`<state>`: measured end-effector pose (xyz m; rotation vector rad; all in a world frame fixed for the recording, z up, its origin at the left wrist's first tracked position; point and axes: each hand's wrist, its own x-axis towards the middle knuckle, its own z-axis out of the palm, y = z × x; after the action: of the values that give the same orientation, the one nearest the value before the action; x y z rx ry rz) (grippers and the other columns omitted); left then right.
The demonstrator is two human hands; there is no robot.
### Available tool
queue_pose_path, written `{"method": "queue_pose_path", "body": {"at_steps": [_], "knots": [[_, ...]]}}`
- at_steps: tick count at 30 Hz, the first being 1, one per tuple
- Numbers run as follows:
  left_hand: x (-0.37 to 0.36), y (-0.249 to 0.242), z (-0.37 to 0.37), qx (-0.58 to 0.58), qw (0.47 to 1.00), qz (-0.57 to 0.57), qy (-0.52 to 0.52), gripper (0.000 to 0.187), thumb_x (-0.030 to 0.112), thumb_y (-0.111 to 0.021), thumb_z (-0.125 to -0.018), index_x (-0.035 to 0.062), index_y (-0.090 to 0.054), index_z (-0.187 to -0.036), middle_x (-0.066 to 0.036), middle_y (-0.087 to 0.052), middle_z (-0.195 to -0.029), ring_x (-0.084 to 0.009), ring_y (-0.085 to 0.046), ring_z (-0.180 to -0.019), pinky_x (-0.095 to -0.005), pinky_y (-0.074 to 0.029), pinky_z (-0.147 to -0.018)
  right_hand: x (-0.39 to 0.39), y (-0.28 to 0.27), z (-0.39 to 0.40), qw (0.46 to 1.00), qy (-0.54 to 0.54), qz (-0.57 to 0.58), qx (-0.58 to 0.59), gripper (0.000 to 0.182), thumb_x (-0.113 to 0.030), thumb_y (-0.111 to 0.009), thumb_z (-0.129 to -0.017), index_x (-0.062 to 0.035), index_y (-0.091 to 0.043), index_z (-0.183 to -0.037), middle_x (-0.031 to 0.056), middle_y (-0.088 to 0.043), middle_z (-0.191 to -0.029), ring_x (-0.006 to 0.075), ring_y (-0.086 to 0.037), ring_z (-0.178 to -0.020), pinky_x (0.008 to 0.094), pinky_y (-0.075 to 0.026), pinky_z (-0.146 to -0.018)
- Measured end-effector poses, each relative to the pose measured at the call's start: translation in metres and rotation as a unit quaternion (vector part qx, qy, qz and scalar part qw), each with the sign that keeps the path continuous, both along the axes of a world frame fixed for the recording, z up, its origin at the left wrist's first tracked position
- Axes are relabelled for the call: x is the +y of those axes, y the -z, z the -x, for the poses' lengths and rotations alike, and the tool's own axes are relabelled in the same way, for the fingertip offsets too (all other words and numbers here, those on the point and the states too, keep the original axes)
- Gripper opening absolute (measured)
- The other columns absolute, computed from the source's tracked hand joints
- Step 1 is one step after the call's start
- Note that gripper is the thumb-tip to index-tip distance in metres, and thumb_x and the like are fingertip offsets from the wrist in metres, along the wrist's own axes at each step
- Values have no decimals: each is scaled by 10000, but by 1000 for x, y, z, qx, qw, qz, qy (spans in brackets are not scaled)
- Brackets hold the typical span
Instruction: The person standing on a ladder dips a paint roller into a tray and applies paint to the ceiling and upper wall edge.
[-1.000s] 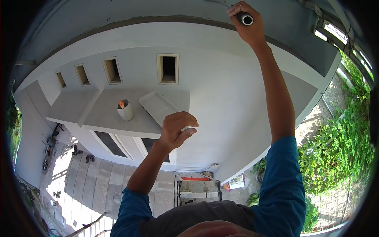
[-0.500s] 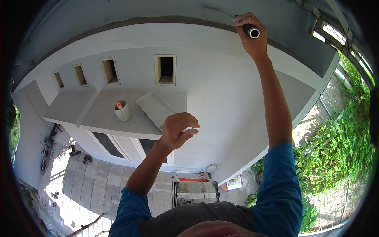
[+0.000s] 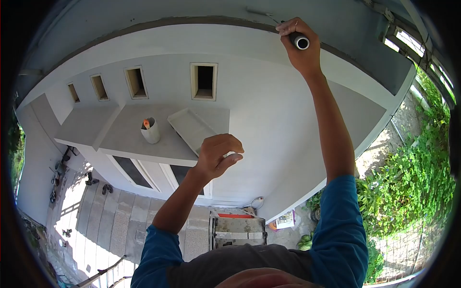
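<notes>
Raised high at the upper right, my right hand (image 3: 301, 42) is wrapped round the black handle of a paint roller (image 3: 260, 11). The roller's head lies against the grey surface above the white wall edge. My left hand (image 3: 219, 156) hangs in front of the wall with its fingers curled and a gap between thumb and fingers; nothing shows in it. Behind it, a white paint tray (image 3: 191, 128) rests aslant on the grey ledge (image 3: 122, 132). A white container (image 3: 150, 131) with an orange-handled tool stands to the tray's left.
Several square openings, one of them large and dark (image 3: 203, 81), run along the wall above the ledge. Below stands a paint-stained platform (image 3: 238, 234) on the tiled floor. Shoes (image 3: 107, 189) lie at the lower left. Green plants (image 3: 408, 192) grow at the right.
My right hand has shifted slightly left with the roller. My left hand has hardly moved, and the view has tilted slightly.
</notes>
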<state>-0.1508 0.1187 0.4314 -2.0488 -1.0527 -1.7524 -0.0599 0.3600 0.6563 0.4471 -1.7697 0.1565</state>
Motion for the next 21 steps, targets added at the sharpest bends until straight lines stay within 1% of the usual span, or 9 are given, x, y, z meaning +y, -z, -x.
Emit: {"method": "queue_pose_path", "body": {"at_steps": [4, 5, 9, 11, 12, 15, 18, 20, 21], "knots": [[2, -4, 0, 0, 1000, -9, -1, 120, 124, -718, -817, 33, -640, -813, -100, -666, -759, -247, -651, -662, -329, -506, -578, -9, -18, 26, 1000, -14, -21, 16, 185, 139, -638, -779, -23, -553, -806, 62, -659, -834, 200, -697, -879, 308, -549, -803], [1, -3, 0, -1, 1000, -7, -1, 120, 124, -718, -817, 33, -640, -813, -100, -666, -759, -247, -651, -662, -329, -506, -578, -12, -18, 29, 999, -11, -22, 20, 182, 147, -618, -788, -20, -549, -806, 65, -661, -842, 197, -696, -898, 312, -542, -825], [-4, -2, 2, -1, 1000, -14, -2, 116, 124, -716, -812, 32, -646, -814, -103, -668, -759, -249, -652, -658, -329, -504, -574, -26, -1, 31, 1000, 18, 2, -11, 186, 149, -624, -780, -17, -546, -806, 59, -660, -838, 193, -694, -886, 306, -541, -820], [-6, -1, 5, -3, 1000, -21, -4, 114, 122, -715, -809, 32, -647, -816, -105, -668, -758, -250, -653, -656, -329, -503, -572, -29, 5, 26, 999, -23, 26, -4, 220, 151, -649, -747, -31, -539, -806, 65, -637, -808, 200, -695, -827, 304, -555, -762], [-7, 1, 6, -5, 1000, -16, -9, 119, 128, -716, -812, 31, -647, -816, -104, -668, -757, -249, -653, -656, -328, -503, -571, -26, 6, 25, 999, -24, 25, -6, 220, 151, -649, -747, -31, -539, -806, 65, -637, -808, 200, -695, -827, 304, -555, -762], [-8, 2, 9, -7, 1000, -17, -15, 130, 138, -719, -817, 30, -646, -818, -102, -668, -756, -248, -653, -655, -326, -503, -568, -20, 4, 27, 999, -36, 5, -9, 225, 153, -650, -748, -31, -537, -811, 66, -629, -804, 203, -696, -830, 305, -556, -761], [-7, -1, 8, -5, 1000, -21, -13, 139, 145, -720, -821, 29, -645, -818, -103, -669, -757, -247, -653, -657, -327, -503, -568, -18, -2, 32, 999, -12, -33, 15, 230, 156, -652, -749, -30, -532, -813, 65, -624, -808, 197, -692, -829, 309, -555, -761], [-7, -2, 6, -4, 1000, -20, -11, 142, 148, -721, -822, 28, -645, -816, -103, -669, -758, -248, -653, -658, -328, -504, -569, -21, -6, 35, 1000, -30, -5, -9, 198, 156, -611, -778, -24, -535, -805, 67, -649, -841, 200, -688, -901, 312, -538, -836], [-8, -2, 5, -4, 1000, -8, -18, 134, 150, -664, -821, 17, -655, -809, -118, -679, -768, -248, -666, -669, -328, -519, -590, -24, -6, 34, 1000, -29, -3, -9, 198, 156, -611, -778, -24, -535, -805, 67, -649, -841, 200, -688, -901, 312, -538, -836]]}}
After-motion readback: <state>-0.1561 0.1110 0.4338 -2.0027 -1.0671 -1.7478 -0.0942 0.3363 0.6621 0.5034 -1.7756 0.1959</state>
